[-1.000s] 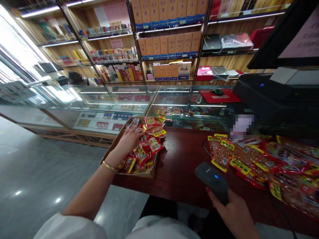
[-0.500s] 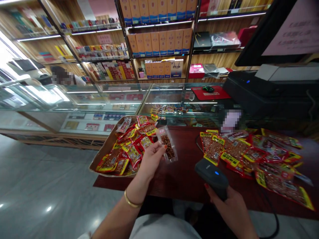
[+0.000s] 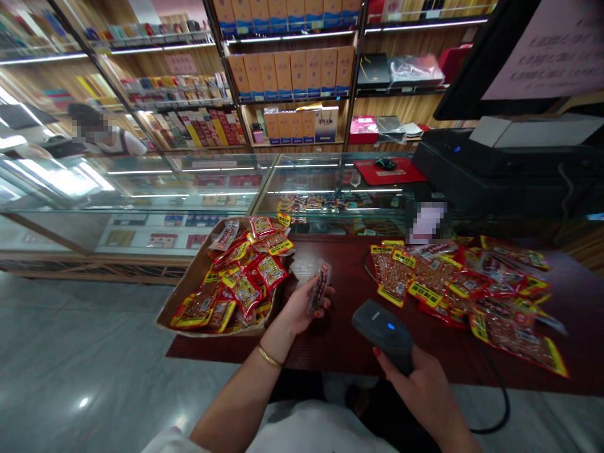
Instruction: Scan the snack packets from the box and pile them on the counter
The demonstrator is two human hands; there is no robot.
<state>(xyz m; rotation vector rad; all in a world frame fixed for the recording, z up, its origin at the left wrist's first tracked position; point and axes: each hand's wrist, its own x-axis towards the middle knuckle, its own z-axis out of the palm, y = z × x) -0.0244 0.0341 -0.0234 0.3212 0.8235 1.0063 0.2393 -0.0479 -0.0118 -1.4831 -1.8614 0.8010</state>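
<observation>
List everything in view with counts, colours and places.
Counter: 1, dark red, foreground
Cardboard box: 1, brown, counter's left end
Boxed packets: many, red and yellow, in cardboard box
Loose packets: many, red and yellow, counter's right
Small packet: 1, clear and dark red, above counter
Scanner: 1, dark grey, low centre right
Display cases: several, clear glass, beyond counter
Mat: 1, red, atop display cases
Mouse: 1, black, on the mat
Monitor: 1, black, upper right
Shelves: several, wood-coloured, background
Tall boxes: many, tan and blue, on shelves
Another person: 1, white clothing, left background
Bangle: 1, gold, left wrist
Left hand: 1, bare, holding small packet
Right hand: 1, red thumbnail, holding scanner
</observation>
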